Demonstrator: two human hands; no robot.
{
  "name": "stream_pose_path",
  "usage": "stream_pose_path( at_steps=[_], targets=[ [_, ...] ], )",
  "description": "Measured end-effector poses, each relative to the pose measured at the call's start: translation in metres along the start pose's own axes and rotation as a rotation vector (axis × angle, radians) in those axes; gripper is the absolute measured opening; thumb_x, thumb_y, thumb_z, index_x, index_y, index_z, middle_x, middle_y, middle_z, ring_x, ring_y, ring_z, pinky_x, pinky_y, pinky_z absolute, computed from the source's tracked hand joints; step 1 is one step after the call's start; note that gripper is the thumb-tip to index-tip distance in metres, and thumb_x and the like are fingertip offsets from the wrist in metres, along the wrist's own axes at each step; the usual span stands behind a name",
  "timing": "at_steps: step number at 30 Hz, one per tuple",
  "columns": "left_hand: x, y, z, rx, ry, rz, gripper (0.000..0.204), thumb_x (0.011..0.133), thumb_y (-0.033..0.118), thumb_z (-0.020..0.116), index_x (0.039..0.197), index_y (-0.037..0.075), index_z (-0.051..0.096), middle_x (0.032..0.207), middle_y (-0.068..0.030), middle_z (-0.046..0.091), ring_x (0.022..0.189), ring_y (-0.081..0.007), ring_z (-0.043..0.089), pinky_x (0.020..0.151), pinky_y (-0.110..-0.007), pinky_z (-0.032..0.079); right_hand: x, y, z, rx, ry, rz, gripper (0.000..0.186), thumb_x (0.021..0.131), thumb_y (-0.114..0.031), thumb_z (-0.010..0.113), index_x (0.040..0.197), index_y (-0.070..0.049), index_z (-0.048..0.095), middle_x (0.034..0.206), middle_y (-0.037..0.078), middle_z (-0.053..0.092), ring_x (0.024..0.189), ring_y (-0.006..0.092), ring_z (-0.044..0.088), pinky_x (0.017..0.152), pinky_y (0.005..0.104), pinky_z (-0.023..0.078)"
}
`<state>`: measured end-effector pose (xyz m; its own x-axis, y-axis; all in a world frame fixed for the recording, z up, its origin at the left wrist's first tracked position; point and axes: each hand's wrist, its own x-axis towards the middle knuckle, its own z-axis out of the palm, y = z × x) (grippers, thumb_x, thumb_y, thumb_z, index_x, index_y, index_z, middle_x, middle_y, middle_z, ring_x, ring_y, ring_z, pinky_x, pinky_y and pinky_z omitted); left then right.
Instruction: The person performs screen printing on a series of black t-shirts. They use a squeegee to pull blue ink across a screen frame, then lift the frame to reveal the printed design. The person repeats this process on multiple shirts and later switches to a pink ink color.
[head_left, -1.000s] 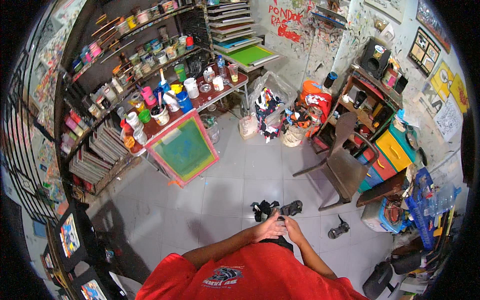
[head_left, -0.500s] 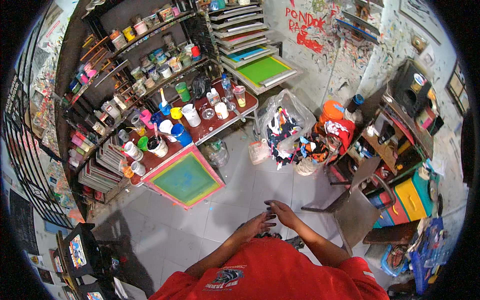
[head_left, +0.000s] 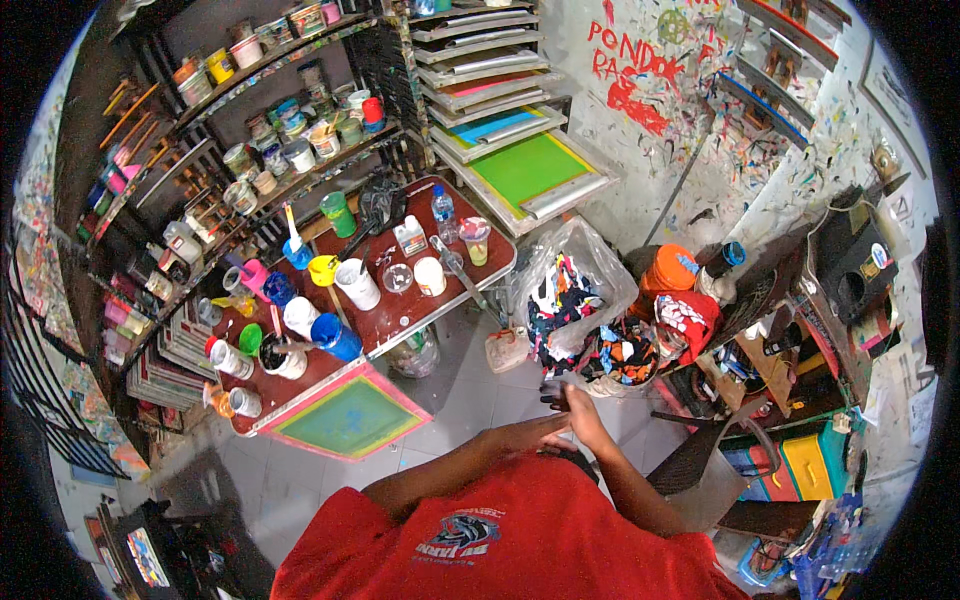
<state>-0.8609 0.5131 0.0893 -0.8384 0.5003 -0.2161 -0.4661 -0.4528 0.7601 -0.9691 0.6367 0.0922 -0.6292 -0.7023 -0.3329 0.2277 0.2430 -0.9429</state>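
Note:
My left hand and my right hand meet in front of my red shirt, touching each other above the grey floor tiles. The fingertips look dark; whether they hold a small dark thing I cannot tell. Nearest to them stand a basket of coloured cloth scraps and a clear bag of scraps. To the left is a red-brown work table with several paint pots and cups. A green printing screen in a pink frame leans at its near end.
Shelves of paint jars line the back left wall. A rack of printing screens stands at the back. An orange bucket, a dark chair and yellow and green boxes crowd the right.
My view has come closer to the work table and the scrap bag. The hands stayed together and rose forward. The dark sandals on the floor are out of sight.

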Motion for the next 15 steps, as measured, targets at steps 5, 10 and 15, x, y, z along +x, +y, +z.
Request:
stream_pose_path(
  at_steps=[5,10,15],
  targets=[
    [0.02,0.076,-0.032,0.128,-0.047,-0.01,0.055,0.099,0.037,0.037,0.143,0.005,0.028,0.146,-0.0133,0.033,0.123,-0.0252,0.048,0.105,-0.039,0.034,0.055,-0.012,-0.037,-0.008,0.055,-0.074,0.058,0.099,-0.048,0.031,0.114,0.001,0.057,0.107,0.012,0.062,0.097,0.0228,0.059,0.088,0.0354,0.046],
    [0.021,0.111,-0.088,0.177,0.093,0.311,0.053,0.097,0.031,0.043,0.139,0.0,0.033,0.134,-0.0154,0.049,0.121,-0.0263,0.05,0.102,-0.038,0.038,0.13,0.022,-0.091,0.052,0.056,0.115,0.059,0.095,-0.055,0.035,0.113,-0.004,0.059,0.104,0.009,0.064,0.094,0.0197,0.06,0.082,0.0325,0.046],
    [-0.005,0.159,-0.133,-0.094,0.715,0.35,0.058,0.096,0.047,0.039,0.132,0.002,0.043,0.126,-0.0148,0.055,0.112,-0.0237,0.056,0.097,-0.037,0.041,0.195,0.03,-0.13,0.037,0.045,0.21,0.045,0.094,-0.043,0.049,0.113,-0.003,0.06,0.102,0.009,0.065,0.087,0.0194,0.062,0.079,0.0312,0.048]
  ],
)
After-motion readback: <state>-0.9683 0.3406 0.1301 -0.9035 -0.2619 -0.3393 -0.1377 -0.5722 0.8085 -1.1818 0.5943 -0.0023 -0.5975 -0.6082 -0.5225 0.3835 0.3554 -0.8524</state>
